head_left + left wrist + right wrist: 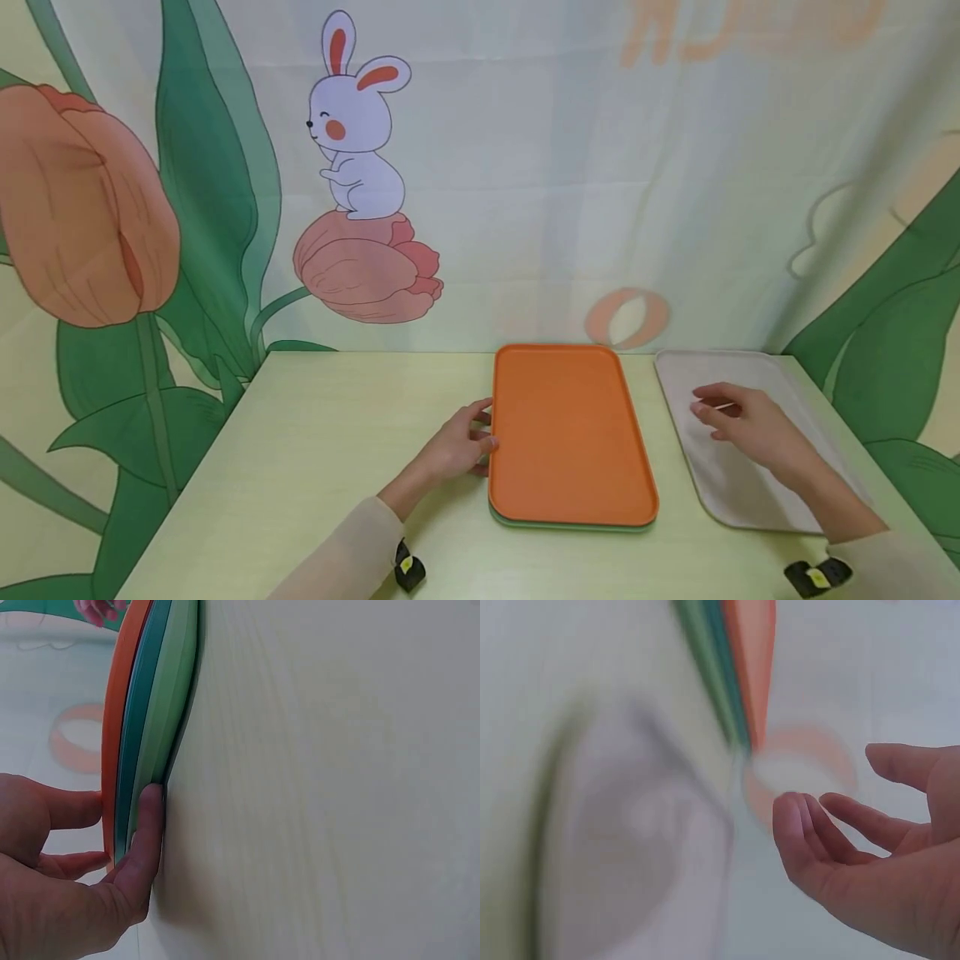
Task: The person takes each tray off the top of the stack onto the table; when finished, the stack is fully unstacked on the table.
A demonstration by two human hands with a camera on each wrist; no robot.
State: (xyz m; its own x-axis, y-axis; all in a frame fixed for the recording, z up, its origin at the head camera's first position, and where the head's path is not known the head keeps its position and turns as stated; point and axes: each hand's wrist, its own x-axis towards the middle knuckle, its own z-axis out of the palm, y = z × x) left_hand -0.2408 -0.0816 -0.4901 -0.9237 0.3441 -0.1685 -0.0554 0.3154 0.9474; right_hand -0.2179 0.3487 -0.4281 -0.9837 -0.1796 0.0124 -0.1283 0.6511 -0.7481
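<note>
An orange rectangular tray (566, 433) tops a neat stack lying on the table. Under it, a teal tray (141, 697) and light green layers (169, 697) show edge-on in the left wrist view. My left hand (453, 446) touches the stack's left long side, with fingertips against the orange edge and one digit low along the green layer. Over a pale grey tray (738, 492) to the right, my right hand (757, 425) hovers, its fingers loosely bent and nothing held. The right wrist view shows this tray blurred below the hand.
The pale yellow table (330, 467) extends left of the stack, and a narrow strip of it separates the stack from the grey tray. Behind the table hangs a curtain (517, 167) printed with tulips and a rabbit. Both wrists wear black straps.
</note>
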